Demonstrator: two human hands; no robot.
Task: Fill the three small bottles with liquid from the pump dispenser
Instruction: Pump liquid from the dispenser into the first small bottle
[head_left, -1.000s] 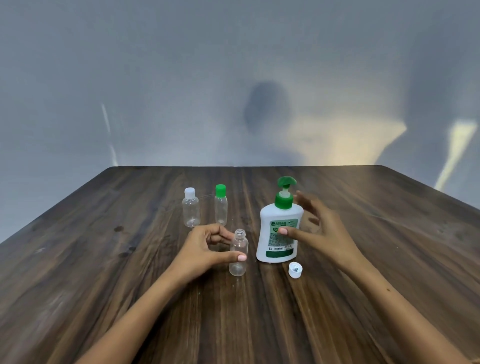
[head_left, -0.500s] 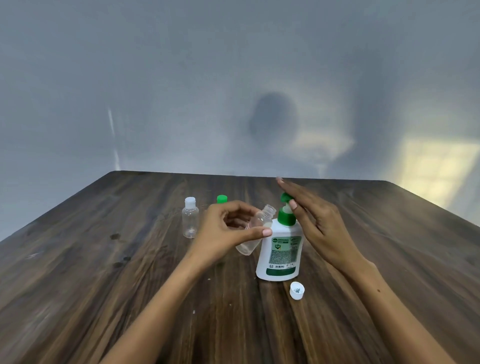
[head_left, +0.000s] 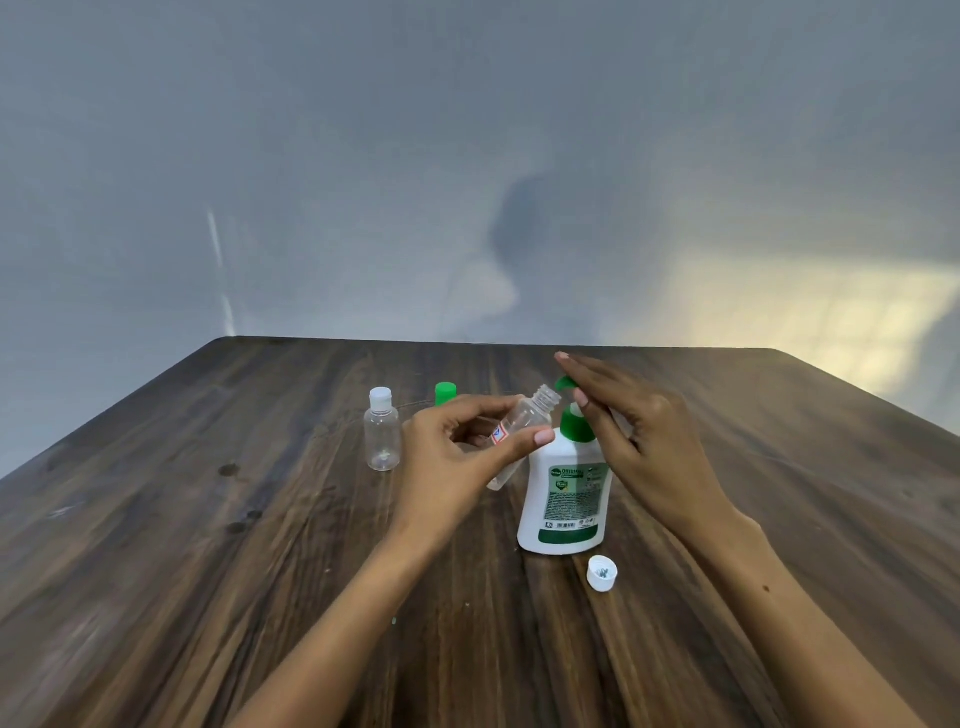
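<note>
My left hand (head_left: 457, 462) grips a small clear uncapped bottle (head_left: 524, 423), tilted so its open neck points up-right toward the green pump nozzle. The white pump dispenser (head_left: 566, 499) with a green label stands upright on the wooden table (head_left: 208, 545). My right hand (head_left: 634, 441) lies flat, fingers together, over the green pump head (head_left: 563, 383). A clear bottle with a white cap (head_left: 382, 436) stands to the left. Beside it only the green cap (head_left: 445, 392) of another small bottle shows above my left hand.
A loose white cap (head_left: 601, 572) lies open side up on the table just in front and right of the dispenser. A grey wall rises behind the table's far edge.
My left hand lifted the uncapped bottle off the table and tilted it toward the nozzle. My right hand rose from the dispenser's side onto the pump head.
</note>
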